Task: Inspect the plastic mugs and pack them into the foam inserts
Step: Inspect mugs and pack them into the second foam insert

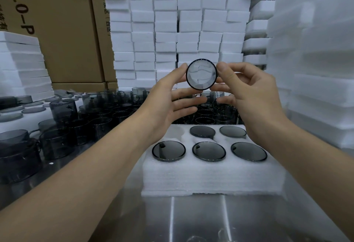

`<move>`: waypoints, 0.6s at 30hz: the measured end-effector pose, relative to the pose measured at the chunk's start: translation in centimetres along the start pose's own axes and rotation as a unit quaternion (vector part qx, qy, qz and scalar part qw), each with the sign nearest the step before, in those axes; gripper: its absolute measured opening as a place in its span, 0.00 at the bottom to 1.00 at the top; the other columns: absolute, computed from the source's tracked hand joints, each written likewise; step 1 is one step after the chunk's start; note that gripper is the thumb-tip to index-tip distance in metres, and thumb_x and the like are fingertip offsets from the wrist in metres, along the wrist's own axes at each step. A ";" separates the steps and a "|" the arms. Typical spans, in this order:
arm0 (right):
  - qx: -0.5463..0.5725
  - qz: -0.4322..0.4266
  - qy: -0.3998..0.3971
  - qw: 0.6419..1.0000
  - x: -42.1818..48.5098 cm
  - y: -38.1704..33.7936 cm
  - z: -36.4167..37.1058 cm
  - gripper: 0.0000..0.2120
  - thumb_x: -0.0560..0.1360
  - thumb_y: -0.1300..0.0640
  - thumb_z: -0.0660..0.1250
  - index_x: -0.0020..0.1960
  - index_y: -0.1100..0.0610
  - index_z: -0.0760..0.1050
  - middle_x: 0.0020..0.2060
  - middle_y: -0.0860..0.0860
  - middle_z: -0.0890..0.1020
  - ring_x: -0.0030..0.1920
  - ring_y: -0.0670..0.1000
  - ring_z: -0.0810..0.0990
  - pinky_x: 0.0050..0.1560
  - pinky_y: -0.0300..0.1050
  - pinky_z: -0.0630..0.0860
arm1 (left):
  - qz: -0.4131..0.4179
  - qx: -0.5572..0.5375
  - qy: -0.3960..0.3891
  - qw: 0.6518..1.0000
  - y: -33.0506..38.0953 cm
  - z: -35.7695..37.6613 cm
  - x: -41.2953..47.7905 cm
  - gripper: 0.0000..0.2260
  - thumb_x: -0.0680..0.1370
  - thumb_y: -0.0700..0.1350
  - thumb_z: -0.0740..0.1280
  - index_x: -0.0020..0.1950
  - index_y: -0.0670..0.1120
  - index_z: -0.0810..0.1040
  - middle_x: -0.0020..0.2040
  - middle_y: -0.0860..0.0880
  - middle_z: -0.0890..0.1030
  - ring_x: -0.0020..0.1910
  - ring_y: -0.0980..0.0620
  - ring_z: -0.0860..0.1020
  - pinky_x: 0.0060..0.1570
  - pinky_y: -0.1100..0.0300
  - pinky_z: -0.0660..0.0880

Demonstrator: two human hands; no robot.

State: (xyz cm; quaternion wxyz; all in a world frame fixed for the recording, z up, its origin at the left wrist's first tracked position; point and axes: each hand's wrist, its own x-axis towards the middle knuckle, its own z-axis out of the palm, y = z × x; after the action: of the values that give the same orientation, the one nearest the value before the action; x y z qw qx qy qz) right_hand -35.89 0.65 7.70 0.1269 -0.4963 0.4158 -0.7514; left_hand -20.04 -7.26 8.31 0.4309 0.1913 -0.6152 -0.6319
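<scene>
I hold a clear smoky plastic mug [201,74] up at eye level, its round end facing me so I look straight through it. My left hand [168,96] touches its left rim with thumb and spread fingers. My right hand [247,92] pinches its right rim between thumb and curled fingers. Below, a white foam insert [210,174] lies on the steel table, with several grey mugs [208,151] seated in its round holes.
Many loose smoky mugs [63,126] crowd the table at left and behind the insert. Stacks of white foam blocks [172,30] rise at the back and right [316,69]. Cardboard boxes [63,21] stand at the back left. Bare steel tabletop [210,220] lies nearest me.
</scene>
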 end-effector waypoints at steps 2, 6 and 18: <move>-0.014 -0.004 -0.005 1.000 0.0 0.2 -0.1 0.09 0.80 0.49 0.76 0.55 0.53 0.82 0.46 0.50 0.90 0.49 0.50 0.90 0.39 0.38 0.82 | 0.001 -0.010 -0.008 1.000 0.0 0.0 -0.1 0.19 0.85 0.60 0.65 0.69 0.50 0.80 0.56 0.45 0.89 0.54 0.46 0.89 0.48 0.57 0.83; -0.069 -0.015 -0.015 0.997 0.0 0.6 -0.1 0.10 0.79 0.46 0.76 0.58 0.47 0.82 0.50 0.46 0.89 0.51 0.46 0.88 0.41 0.39 0.83 | 0.045 0.006 0.009 0.999 -0.3 0.0 0.1 0.18 0.84 0.53 0.70 0.72 0.49 0.78 0.59 0.47 0.89 0.55 0.45 0.89 0.54 0.54 0.83; -0.023 0.069 -0.050 0.996 -0.1 0.9 0.1 0.29 0.72 0.45 0.81 0.69 0.44 0.74 0.51 0.47 0.90 0.54 0.46 0.89 0.53 0.47 0.86 | 0.074 0.004 0.019 0.997 -0.8 -0.2 0.6 0.20 0.81 0.50 0.74 0.72 0.53 0.77 0.59 0.53 0.89 0.58 0.53 0.87 0.57 0.52 0.82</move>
State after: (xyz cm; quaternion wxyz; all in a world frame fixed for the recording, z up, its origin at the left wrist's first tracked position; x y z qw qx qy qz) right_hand -35.92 0.08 6.91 0.1882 -0.5062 0.4592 -0.7053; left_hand -20.45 -7.96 7.69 0.4872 0.1588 -0.6224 -0.5917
